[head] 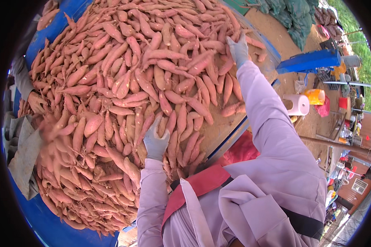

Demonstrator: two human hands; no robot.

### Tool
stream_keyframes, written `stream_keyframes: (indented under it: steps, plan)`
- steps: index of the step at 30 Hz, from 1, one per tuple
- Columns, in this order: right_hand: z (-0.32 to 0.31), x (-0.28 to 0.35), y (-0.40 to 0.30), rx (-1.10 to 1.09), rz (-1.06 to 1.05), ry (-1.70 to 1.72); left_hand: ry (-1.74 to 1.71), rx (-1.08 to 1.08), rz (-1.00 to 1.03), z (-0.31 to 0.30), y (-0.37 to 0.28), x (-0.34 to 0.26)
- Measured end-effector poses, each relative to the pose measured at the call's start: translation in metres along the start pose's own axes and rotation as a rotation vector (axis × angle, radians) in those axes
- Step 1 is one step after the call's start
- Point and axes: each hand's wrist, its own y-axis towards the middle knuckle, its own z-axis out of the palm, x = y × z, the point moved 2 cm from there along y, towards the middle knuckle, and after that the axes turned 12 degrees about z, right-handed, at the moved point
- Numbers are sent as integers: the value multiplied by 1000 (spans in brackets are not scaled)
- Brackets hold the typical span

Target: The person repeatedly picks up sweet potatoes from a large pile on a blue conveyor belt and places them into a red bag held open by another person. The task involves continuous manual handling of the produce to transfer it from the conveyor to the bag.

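Note:
A large heap of reddish-pink sweet potatoes (pixel 120 83) covers the sorting surface before me. My left hand (pixel 156 140), in a grey glove, rests at the near part of the heap. Its thumb and forefinger stand apart around a sweet potato; whether they grip it is unclear. Farther out, at the right edge of the heap, my right hand (pixel 238 49) wears the same kind of glove. Its fingers and thumb straddle the lower end of a long sweet potato (pixel 232 21). A brown board (pixel 225 123) shows under the loose roots between my arms.
At the left, another person's hand (pixel 37 103) touches the heap beside a grey cloth (pixel 24 154). A blue rim (pixel 228 140) edges the board. Red sacking (pixel 241 148) lies below it. Rightward are a blue beam (pixel 309 61), a pink plastic stool (pixel 296 105) and green mesh sacks (pixel 296 21).

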Motion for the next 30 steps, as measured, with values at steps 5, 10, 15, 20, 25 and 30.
stream_keyframes:
  steps: [5,10,15,20,25,30]
  plan:
    - [-13,82,-75,-47,-450,-478,-44,-4,-39,-5,1,-1]
    - [59,142,-147,338,-831,-438,-183,-2,-78,-6,3,0]
    - [93,175,-106,505,-592,-366,-61,-28,-2,-5,-1,7]
    - [115,204,-50,594,-540,-662,-111,-59,-50,-5,-2,11]
    - [133,186,-86,597,-495,-781,-104,-77,-82,-9,1,4]
    - [100,151,-122,653,-473,-358,-203,-113,-104,-9,1,10]
